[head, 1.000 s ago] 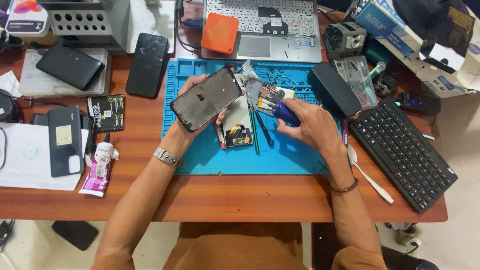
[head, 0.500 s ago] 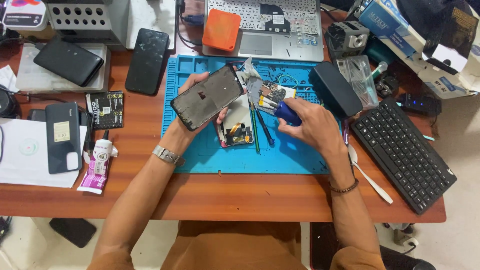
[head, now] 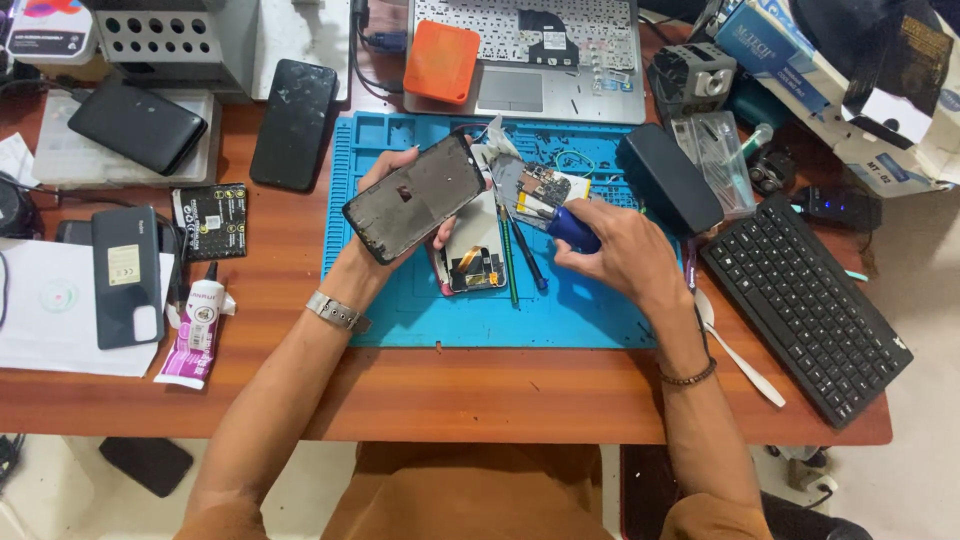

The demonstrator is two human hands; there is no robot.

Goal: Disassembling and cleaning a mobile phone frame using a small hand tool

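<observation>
Left hand (head: 392,195) grips a phone screen panel (head: 415,197), raised above the blue repair mat (head: 590,315). Right hand (head: 615,250) is closed around a blue-handled screwdriver (head: 570,227) beside the circuit board (head: 540,187).

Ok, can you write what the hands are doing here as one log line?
left hand: holds dark phone screen panel, tilted | right hand: grips blue-handled tool at circuit board | surface: blue mat
</observation>
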